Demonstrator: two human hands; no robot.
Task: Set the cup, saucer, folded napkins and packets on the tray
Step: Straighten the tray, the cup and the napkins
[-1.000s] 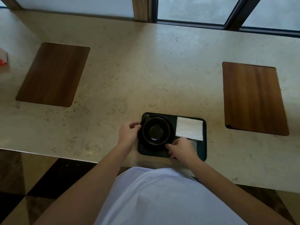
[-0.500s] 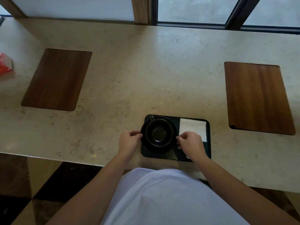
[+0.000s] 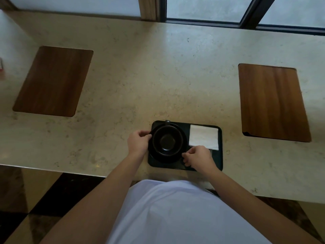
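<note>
Right hand point(image 3: 198, 156) has dropped from the saucer's point(image 3: 164, 160) right rim to its near-right edge, fingers pinching it; left hand point(image 3: 139, 142) grips the opposite rim. Cup point(image 3: 167, 141) sits between them on the tray point(image 3: 220, 155), napkin point(image 3: 204, 136) beyond the right hand.

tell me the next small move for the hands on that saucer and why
Probably nudge the saucer away from the tray's left edge. The left hand and right hand grip its rim, the cup sits on it, and its left side seems to overhang that edge, while the napkin lies apart.
</note>
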